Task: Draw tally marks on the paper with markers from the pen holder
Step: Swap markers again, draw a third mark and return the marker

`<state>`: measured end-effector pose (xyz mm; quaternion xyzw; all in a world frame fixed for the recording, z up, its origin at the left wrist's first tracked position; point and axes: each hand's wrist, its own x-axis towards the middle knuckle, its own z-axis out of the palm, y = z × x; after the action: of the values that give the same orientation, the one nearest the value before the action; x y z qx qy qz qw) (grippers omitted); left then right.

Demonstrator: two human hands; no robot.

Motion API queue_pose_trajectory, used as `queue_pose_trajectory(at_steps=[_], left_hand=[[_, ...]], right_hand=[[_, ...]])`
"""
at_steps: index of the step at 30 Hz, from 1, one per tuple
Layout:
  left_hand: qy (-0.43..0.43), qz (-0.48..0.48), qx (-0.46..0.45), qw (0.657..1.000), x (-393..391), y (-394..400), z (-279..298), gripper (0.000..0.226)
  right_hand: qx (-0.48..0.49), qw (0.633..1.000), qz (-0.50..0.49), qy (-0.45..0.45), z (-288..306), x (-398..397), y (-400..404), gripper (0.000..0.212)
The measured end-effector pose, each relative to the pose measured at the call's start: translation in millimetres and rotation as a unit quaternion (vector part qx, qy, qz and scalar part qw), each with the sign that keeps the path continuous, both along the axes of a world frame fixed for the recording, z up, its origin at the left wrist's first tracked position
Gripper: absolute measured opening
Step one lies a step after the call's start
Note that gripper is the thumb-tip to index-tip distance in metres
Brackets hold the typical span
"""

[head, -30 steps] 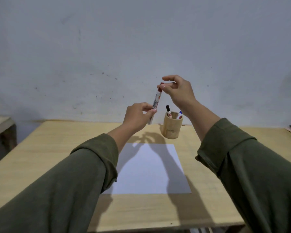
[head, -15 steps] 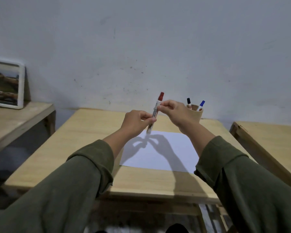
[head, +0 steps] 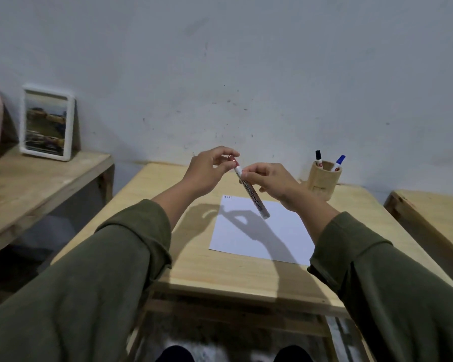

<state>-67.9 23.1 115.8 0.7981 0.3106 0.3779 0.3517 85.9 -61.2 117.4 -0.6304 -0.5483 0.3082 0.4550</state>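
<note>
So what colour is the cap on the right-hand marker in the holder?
Blue, head view.

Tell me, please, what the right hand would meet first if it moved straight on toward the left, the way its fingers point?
Most likely the left hand, which pinches the red cap end of the marker that the right hand holds; depth is hard to judge.

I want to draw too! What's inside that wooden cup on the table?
Two markers stand in the wooden cup: one with a black cap and one with a blue cap. Only their tops stick out. The cup's wall hides their lower parts and anything else inside.
</note>
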Motion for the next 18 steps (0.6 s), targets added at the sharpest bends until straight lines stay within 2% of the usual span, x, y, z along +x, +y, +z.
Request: queue_pose_trajectory(at_steps=[3, 8, 12, 15, 18], left_hand=[[0.004, 0.011, -0.007, 1.0, -2.1, 4.0, -2.9, 0.012], [-0.025, 0.04, -0.032, 0.998, -5.4, 14.8, -10.0, 0.011], [-0.065, 0.08, -0.088, 0.991, -4.5, 20.1, -15.3, 0.005], [-0.074, 0.107, -0.117, 0.985, -5.0, 24.6, -21.4, 0.005], [-0.07, 0.089, -0.138, 0.984, -2.9, 23.7, -26.3, 0.011]], right_hand=[[-0.022, 1.0, 0.004, 0.012, -2.0, 4.2, -0.6, 0.011], [-0.066, 0.998, -0.003, -0.009, 0.9, 13.4, -2.9, 0.025], [-0.061, 0.997, -0.041, 0.012, 1.6, 19.6, -3.3, 0.016], [-0.038, 0.991, -0.082, 0.097, -1.2, 26.3, -0.1, 0.012], [-0.01, 0.978, -0.089, 0.188, -5.6, 28.7, 3.3, 0.009]])
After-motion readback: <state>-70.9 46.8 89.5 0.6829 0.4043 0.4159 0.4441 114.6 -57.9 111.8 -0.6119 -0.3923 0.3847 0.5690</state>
